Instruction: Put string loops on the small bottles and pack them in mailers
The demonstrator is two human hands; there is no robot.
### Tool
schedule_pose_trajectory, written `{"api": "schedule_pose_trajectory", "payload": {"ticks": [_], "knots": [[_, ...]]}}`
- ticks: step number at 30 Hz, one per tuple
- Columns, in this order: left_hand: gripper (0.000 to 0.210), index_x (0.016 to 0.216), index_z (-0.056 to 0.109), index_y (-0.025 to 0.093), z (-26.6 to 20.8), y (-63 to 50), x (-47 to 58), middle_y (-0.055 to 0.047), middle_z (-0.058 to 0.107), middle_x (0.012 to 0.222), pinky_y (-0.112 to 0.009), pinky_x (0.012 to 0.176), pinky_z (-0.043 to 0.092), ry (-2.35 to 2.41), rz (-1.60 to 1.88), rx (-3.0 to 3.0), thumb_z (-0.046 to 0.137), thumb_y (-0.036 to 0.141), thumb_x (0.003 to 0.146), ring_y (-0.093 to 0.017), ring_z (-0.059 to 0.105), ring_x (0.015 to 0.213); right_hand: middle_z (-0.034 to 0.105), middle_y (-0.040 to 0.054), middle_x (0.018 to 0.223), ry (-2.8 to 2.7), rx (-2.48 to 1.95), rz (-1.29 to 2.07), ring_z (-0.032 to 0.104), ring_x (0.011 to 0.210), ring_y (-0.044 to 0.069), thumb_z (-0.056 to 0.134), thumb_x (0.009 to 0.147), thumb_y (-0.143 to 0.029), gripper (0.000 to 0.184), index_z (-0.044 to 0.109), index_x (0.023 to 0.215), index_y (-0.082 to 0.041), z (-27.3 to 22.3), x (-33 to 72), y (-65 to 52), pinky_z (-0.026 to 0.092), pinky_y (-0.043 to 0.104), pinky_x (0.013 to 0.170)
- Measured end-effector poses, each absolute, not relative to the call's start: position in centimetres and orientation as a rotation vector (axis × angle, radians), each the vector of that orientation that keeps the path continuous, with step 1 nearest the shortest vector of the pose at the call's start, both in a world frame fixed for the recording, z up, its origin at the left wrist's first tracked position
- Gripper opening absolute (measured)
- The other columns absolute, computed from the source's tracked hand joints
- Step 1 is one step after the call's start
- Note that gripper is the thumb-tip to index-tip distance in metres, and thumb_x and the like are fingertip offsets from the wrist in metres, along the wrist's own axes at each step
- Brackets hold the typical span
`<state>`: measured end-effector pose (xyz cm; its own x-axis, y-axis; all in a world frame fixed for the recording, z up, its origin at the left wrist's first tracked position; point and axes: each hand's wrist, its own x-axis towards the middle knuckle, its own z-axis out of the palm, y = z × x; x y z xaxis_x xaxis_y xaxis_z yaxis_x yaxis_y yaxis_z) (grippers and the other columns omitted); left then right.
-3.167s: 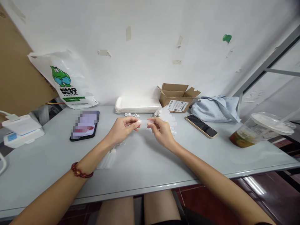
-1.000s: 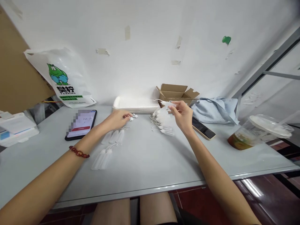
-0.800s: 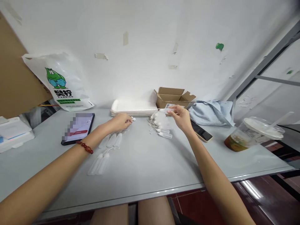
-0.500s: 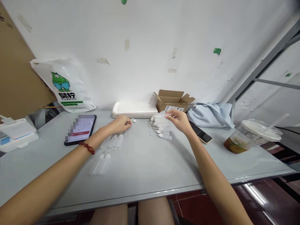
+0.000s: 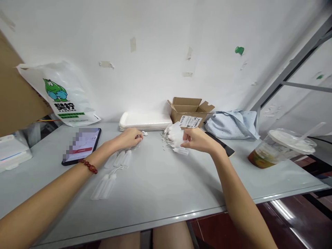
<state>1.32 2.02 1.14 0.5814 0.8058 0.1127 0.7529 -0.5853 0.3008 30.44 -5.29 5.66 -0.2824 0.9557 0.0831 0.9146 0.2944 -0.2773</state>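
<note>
A heap of small translucent plastic tubes (image 5: 174, 133) with thin white cords lies in front of the cardboard box. At its right edge my right hand (image 5: 198, 140) is closed, thumb and fingertips pinching the end of a tube. My left hand (image 5: 128, 137) rests with curled fingers left of the heap; what it may hold is hidden. Just beyond its fingertips sits a small white object (image 5: 145, 133), too small to name. Below that hand lie several corded tubes (image 5: 121, 159), partly covered by the wrist. Nearer me is another small group of tubes (image 5: 104, 186).
A stack of white sheets or trays (image 5: 145, 121) and an open cardboard box (image 5: 190, 116) stand along the wall. Phones lie left (image 5: 82, 147) and right (image 5: 227, 147). A pale blue cloth bag (image 5: 232, 124), a drink cup (image 5: 275, 148) and a white plastic bag (image 5: 70, 103) flank them.
My right hand has moved down along the heap's right edge, its fingers curling in more. My left hand stays by the same tubes. The view has shifted slightly.
</note>
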Motion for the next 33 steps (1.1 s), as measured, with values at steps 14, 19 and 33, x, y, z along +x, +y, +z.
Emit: {"api": "schedule_pose_trajectory", "payload": {"ticks": [14, 19, 33], "knots": [[0.011, 0.07, 0.056, 0.02, 2.0, -0.1, 0.1, -0.002, 0.062, 0.073, -0.026, 0.065, 0.041, 1.362, 0.617, 2.498, 0.048, 0.027, 0.073, -0.017, 0.056, 0.07, 0.065, 0.0087, 0.079, -2.404, -2.056, -0.08, 0.06, 0.071, 0.02, 0.071, 0.07, -0.022, 0.011, 0.062, 0.074, -0.017, 5.2, 28.3, -5.9, 0.03, 0.027, 0.054], [0.012, 0.079, 0.054, 0.021, 2.1, -2.6, -1.3, 0.0, 0.062, 0.074, -0.025, 0.062, 0.041, 1.524, 0.752, 2.285, 0.051, 0.032, 0.075, -0.016, 0.057, 0.066, 0.066, 0.0091, 0.08, -2.445, -2.079, -0.117, 0.061, 0.072, 0.021, 0.072, 0.071, -0.025, 0.013, 0.063, 0.076, -0.017, 4.7, 28.1, -5.9, 0.031, 0.027, 0.054], [0.015, 0.083, 0.056, 0.022, 3.0, -3.6, -1.8, -0.003, 0.063, 0.079, -0.03, 0.067, 0.04, 1.643, 0.854, 2.362, 0.049, 0.035, 0.078, -0.019, 0.057, 0.07, 0.062, 0.0048, 0.073, -2.206, -2.014, -0.114, 0.054, 0.067, 0.018, 0.069, 0.073, -0.034, 0.021, 0.055, 0.069, -0.019, 5.9, 29.1, -6.0, 0.03, 0.026, 0.053]]}}
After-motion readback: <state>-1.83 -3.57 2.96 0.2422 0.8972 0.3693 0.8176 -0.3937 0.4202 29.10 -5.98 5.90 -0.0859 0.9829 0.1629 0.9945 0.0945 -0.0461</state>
